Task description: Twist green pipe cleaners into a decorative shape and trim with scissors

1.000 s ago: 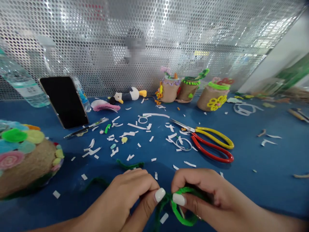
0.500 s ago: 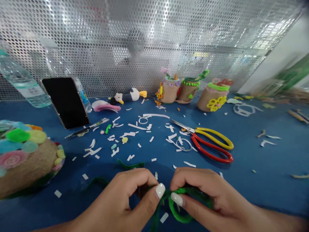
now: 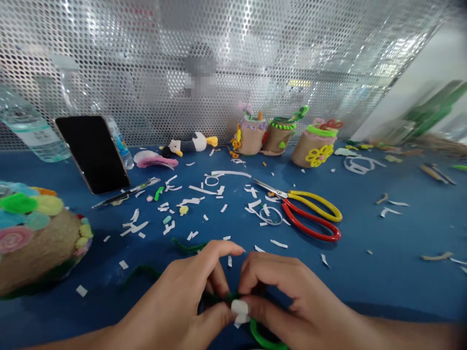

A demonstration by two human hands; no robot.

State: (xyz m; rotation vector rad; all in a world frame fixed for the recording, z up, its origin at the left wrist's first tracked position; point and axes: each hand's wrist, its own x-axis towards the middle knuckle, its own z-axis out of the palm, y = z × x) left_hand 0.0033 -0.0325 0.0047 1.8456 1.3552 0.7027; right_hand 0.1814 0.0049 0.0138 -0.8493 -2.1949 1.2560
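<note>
Both my hands meet at the bottom middle of the view, pinching green pipe cleaners between thumbs and fingers. My left hand (image 3: 186,301) grips a dark green pipe cleaner (image 3: 219,297); its index finger is lifted. My right hand (image 3: 288,296) pinches a bright green pipe cleaner loop (image 3: 264,339), which curls out below the thumb. The two thumbs touch at the join. Most of both pipe cleaners is hidden by the fingers.
Red and yellow scissors (image 3: 310,216) lie beyond my right hand among several white paper scraps. A decorated twine ball (image 3: 36,243) sits left. A phone (image 3: 93,153), pen (image 3: 126,193), water bottle (image 3: 27,126), toy duck (image 3: 189,143) and three decorated cups (image 3: 280,138) stand by the perforated wall.
My hands have closed together so the thumbs touch. The bright green loop is more covered by my right hand. The view has shifted slightly.
</note>
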